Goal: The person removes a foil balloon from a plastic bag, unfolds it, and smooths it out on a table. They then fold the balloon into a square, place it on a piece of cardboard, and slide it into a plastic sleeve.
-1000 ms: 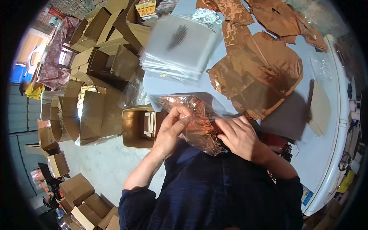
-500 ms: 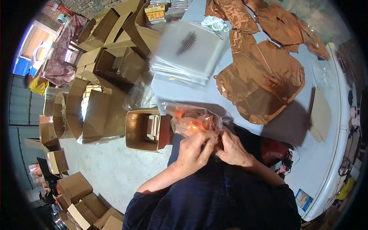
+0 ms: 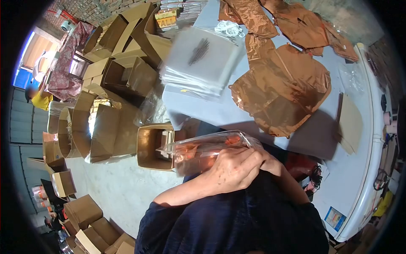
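A clear plastic bag [image 3: 190, 153] with shiny orange-copper material inside stretches leftward from my hands, close to my body. My left hand [image 3: 239, 168] is closed on the bag, its fingers curled over the right part of it. Just beside it, my right hand [image 3: 270, 163] is closed at the bag's right end, its fingers mostly hidden behind my left hand. The bag's left end reaches over the edge of an open cardboard box [image 3: 146, 147]. Beyond my hands, a large copper-coloured foil piece [image 3: 287, 89] lies flat on the table [image 3: 203, 108].
A stack of clear plastic sleeves [image 3: 198, 59] lies at the table's left, with white ties [image 3: 229, 28] behind it. More copper foil [image 3: 296, 25] covers the back. Open cardboard boxes [image 3: 112, 133] stand on the left. A person in yellow [image 3: 41, 99] is at the far left.
The bag has swung left and stretched out toward the open box. My left hand has turned over and moved right and slightly down, now covering part of my right hand.
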### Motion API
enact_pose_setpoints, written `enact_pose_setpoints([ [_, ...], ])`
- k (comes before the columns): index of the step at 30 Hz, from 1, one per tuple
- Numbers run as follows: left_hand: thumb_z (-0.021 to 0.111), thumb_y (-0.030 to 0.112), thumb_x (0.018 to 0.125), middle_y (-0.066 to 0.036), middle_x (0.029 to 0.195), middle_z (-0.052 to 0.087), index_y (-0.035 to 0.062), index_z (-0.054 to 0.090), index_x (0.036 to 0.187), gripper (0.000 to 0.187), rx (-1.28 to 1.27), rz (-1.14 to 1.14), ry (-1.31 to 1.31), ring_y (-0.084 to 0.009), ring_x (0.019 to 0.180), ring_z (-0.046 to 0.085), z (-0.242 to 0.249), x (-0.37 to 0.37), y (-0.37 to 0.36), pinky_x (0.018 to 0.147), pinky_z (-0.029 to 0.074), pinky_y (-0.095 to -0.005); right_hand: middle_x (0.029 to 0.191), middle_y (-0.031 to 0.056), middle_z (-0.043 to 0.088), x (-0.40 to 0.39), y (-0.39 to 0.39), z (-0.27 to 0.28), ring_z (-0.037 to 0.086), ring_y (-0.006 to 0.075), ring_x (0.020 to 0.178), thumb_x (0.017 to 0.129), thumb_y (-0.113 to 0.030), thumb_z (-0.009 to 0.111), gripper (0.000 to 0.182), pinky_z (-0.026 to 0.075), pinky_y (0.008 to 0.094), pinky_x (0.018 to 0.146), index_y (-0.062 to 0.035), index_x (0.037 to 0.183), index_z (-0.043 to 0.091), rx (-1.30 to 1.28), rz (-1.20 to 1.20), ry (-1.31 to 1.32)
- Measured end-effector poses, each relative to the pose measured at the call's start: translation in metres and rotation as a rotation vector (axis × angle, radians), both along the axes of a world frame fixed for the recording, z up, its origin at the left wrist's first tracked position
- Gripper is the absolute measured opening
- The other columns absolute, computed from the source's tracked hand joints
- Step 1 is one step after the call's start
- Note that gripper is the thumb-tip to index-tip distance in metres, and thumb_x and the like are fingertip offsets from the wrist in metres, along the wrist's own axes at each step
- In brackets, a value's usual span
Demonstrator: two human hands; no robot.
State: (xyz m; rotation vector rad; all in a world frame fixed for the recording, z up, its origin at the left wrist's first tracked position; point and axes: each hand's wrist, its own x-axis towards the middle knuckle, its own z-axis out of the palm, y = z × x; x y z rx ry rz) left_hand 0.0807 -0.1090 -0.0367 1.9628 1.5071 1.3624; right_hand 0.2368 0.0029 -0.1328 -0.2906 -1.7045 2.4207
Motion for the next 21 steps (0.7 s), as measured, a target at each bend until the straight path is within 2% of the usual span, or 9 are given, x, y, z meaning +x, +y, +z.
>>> enact_pose_setpoints([
  [4, 0.070, -0.001, 0.093, -0.013, 0.092, 0.074, 0.0016, 0.069, 0.112, 0.020, -0.048, 0.071, -0.265, -0.0258, 0.076, 0.075, 0.006, 0.010, 0.013, 0.067, 0.058, -0.0357, 0.122, 0.0054, 0.069, 0.011, -0.014, 0.013, 0.067, 0.0179, 0.112, 0.099, -0.018, 0.075, 0.037, 0.055, 0.0335, 0.094, -0.0048, 0.132, 0.064, -0.583, -0.072, 0.058],
  [6, 0.071, 0.000, 0.094, -0.013, 0.093, 0.074, 0.0011, 0.069, 0.113, 0.019, -0.110, 0.151, -0.328, -0.0246, 0.077, 0.075, 0.006, 0.018, 0.014, 0.069, 0.058, -0.0354, 0.122, 0.0053, 0.069, 0.017, -0.018, 0.018, 0.066, 0.0178, 0.112, 0.099, -0.018, 0.075, 0.037, 0.055, 0.0335, 0.094, -0.0049, 0.132, 0.064, -0.689, -0.120, 0.052],
  [10, 0.069, 0.004, 0.096, -0.014, 0.091, 0.073, 0.0020, 0.068, 0.114, 0.017, -0.050, 0.062, -0.229, -0.0266, 0.080, 0.075, 0.009, 0.027, 0.020, 0.071, 0.058, -0.0371, 0.122, 0.0053, 0.069, 0.021, -0.021, 0.027, 0.066, 0.0176, 0.112, 0.100, -0.018, 0.075, 0.037, 0.055, 0.0334, 0.095, -0.0051, 0.133, 0.063, -0.712, -0.214, 0.026],
  [13, 0.067, 0.005, 0.096, -0.013, 0.090, 0.073, 0.0027, 0.068, 0.111, 0.016, -0.025, -0.040, -0.054, -0.0294, 0.078, 0.074, 0.010, 0.037, 0.020, 0.066, 0.058, -0.0399, 0.122, 0.0052, 0.069, 0.020, -0.023, 0.033, 0.066, 0.0174, 0.112, 0.100, -0.019, 0.075, 0.038, 0.055, 0.0334, 0.095, -0.0053, 0.133, 0.063, -0.695, -0.264, 0.008],
  [16, 0.067, 0.006, 0.095, -0.012, 0.086, 0.072, 0.0029, 0.067, 0.111, 0.016, -0.050, -0.037, 0.060, -0.0306, 0.075, 0.074, 0.027, 0.044, 0.018, 0.061, 0.058, -0.0418, 0.122, 0.0052, 0.069, 0.020, -0.025, 0.039, 0.066, 0.0173, 0.112, 0.100, -0.019, 0.074, 0.038, 0.055, 0.0333, 0.095, -0.0055, 0.134, 0.063, -0.673, -0.298, -0.002],
  [17, 0.068, 0.005, 0.092, -0.012, 0.079, 0.070, 0.0035, 0.066, 0.112, 0.020, 0.018, -0.016, 0.099, -0.0299, 0.070, 0.072, 0.021, 0.047, 0.021, 0.057, 0.056, -0.0413, 0.122, 0.0051, 0.069, 0.020, -0.026, 0.040, 0.066, 0.0172, 0.112, 0.100, -0.019, 0.074, 0.038, 0.055, 0.0333, 0.095, -0.0055, 0.134, 0.063, -0.669, -0.308, -0.006],
  [20, 0.071, 0.006, 0.085, -0.010, 0.074, 0.065, 0.0047, 0.065, 0.113, 0.029, -0.013, -0.008, 0.264, -0.0284, 0.066, 0.069, 0.027, 0.056, 0.027, 0.054, 0.054, -0.0411, 0.122, 0.0051, 0.069, 0.021, -0.028, 0.043, 0.066, 0.0171, 0.112, 0.101, -0.019, 0.074, 0.038, 0.056, 0.0333, 0.095, -0.0057, 0.135, 0.063, -0.646, -0.336, -0.010],
  [21, 0.073, 0.010, 0.080, -0.009, 0.075, 0.064, 0.0056, 0.064, 0.115, 0.037, -0.037, -0.008, 0.361, -0.0265, 0.064, 0.068, 0.028, 0.061, 0.029, 0.053, 0.053, -0.0413, 0.122, 0.0051, 0.069, 0.021, -0.029, 0.044, 0.066, 0.0170, 0.112, 0.101, -0.020, 0.074, 0.038, 0.056, 0.0333, 0.095, -0.0057, 0.135, 0.063, -0.641, -0.346, -0.015],
])
